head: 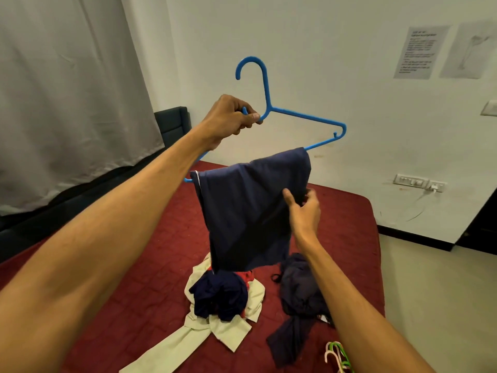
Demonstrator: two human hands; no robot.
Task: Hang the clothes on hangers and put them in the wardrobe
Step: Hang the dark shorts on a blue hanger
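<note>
A maroon quilted mattress (150,265) fills the lower middle. A grey curtain (67,90) hangs at 10 o'clock, with a dark padded headboard (172,122) beside it. At 2 o'clock, two paper sheets (419,52) are on the white wall, their print too blurred to read. At 3 o'clock, a switch panel (410,181) carries what looks like a charger (434,187) with a white cable (419,208).

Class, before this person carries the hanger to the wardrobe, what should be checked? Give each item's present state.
1. Left hand grips blue hanger: ok.
2. Navy garment draped over the hanger's lower bar: ok.
3. Hanger level: not ok, its right end is higher.
4. Hook free to hang: ok.
5. Right hand off the garment: not ok, it pinches the edge.
6. Wardrobe path: cannot tell, none in view.
</note>
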